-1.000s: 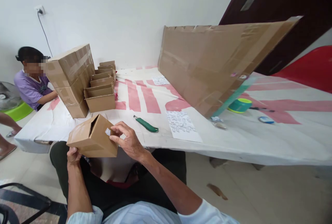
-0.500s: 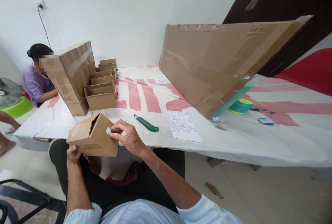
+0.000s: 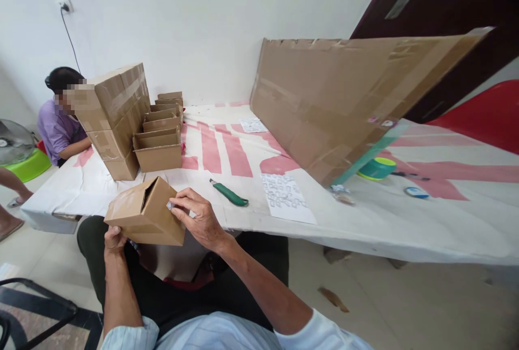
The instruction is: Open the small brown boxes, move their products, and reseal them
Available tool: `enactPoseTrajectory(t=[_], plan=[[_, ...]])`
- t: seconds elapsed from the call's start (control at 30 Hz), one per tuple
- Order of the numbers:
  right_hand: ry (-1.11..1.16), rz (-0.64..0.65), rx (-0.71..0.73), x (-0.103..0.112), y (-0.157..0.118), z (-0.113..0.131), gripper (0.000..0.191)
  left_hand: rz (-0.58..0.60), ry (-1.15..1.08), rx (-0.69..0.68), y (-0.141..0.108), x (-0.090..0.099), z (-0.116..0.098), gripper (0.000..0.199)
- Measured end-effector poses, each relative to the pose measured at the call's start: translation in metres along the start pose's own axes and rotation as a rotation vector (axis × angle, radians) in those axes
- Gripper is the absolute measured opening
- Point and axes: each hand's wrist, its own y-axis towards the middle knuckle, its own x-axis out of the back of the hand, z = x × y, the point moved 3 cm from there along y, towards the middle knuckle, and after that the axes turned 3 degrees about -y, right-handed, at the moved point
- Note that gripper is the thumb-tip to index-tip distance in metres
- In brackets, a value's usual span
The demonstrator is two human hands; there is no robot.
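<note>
Pinching at the small white sticker (image 3: 169,206), the right hand's (image 3: 203,222) narrowed thumb and fingertips hide more of it than half a second ago; its print is unreadable. The left hand (image 3: 114,240) grips the cardboard box (image 3: 156,226) near the table (image 3: 357,234), long axis roughly left-right, stickered face rightward.

The brown rectangular cardboard box (image 3: 148,217) sits between the left hand (image 3: 115,240), gripping its near left corner, and the right hand (image 3: 198,220), its fingertips on a small white paper label (image 3: 169,206) at the right face. Right of this grip, on the white-and-red cloth-covered table (image 3: 365,231), lies the green box cutter (image 3: 229,193); beyond the grip, leftward, stand stacked brown taped cartons (image 3: 117,115).
</note>
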Motion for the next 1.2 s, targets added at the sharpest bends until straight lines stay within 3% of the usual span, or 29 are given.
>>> enactPoseTrajectory(t=[0.13, 0.27, 0.47, 0.7, 0.83, 0.97, 1.03, 1.2], plan=[[0.024, -0.005, -0.032, 0.002, -0.002, -0.003, 0.019, -0.017, 0.052, -0.041, -0.003, -0.009, -0.002, 0.080], [0.062, -0.047, -0.171, 0.013, -0.007, -0.028, 0.019, 0.003, 0.279, -0.118, -0.006, -0.037, -0.005, 0.095], [0.085, -0.139, -0.430, 0.039, -0.013, -0.079, 0.046, 0.229, 0.702, -0.110, -0.010, -0.089, -0.005, 0.121], [-0.043, -0.135, -0.436, 0.064, -0.022, -0.096, 0.047, 0.434, 0.852, -0.153, -0.019, -0.114, -0.001, 0.123], [-0.458, -0.009, -0.355, 0.086, -0.029, -0.123, 0.039, 0.476, 0.896, -0.183, -0.026, -0.122, -0.002, 0.120], [-0.936, 0.309, -0.489, 0.097, -0.042, -0.155, 0.024, 0.501, 0.953, -0.202, -0.034, -0.134, -0.004, 0.116], [-1.026, 0.397, -0.559, 0.098, -0.048, -0.163, 0.020, 0.507, 0.970, -0.204, -0.038, -0.139, -0.005, 0.114], [-1.025, 0.373, -0.565, 0.095, -0.048, -0.166, 0.023, 0.530, 0.998, -0.235, -0.046, -0.147, -0.006, 0.110]])
